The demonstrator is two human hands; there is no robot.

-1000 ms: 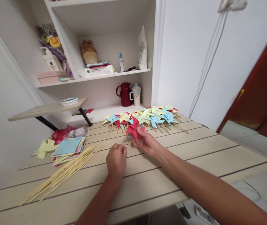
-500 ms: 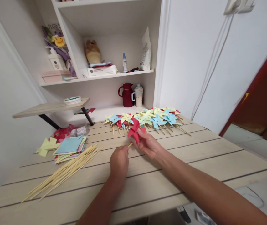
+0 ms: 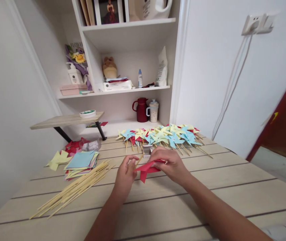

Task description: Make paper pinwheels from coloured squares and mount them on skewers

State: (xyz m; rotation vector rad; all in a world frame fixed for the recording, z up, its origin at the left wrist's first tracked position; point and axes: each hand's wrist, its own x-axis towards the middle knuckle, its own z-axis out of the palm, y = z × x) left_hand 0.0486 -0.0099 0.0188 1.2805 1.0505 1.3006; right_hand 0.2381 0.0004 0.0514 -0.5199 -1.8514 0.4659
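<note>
My right hand (image 3: 171,164) is closed on a red paper pinwheel (image 3: 146,169), holding it nearly flat above the wooden table (image 3: 208,187). My left hand (image 3: 125,172) pinches a thin wooden stick (image 3: 139,160) whose far end angles up toward the pinwheel. Both hands meet over the middle of the table. Just behind them lies a row of finished pinwheels (image 3: 163,135) in blue, yellow and red, sticks pointing toward me.
A bundle of bamboo sticks (image 3: 74,189) lies at the left front. A stack of coloured paper squares (image 3: 81,162) and red scraps (image 3: 73,146) sit behind it. A small side shelf (image 3: 64,120) juts out at left. White shelving holds a red jug (image 3: 141,109) and a cup (image 3: 154,110).
My right hand has brought the red pinwheel back toward me and tipped it from upright to nearly flat. The left hand rose with the stick. The view tilted upward.
</note>
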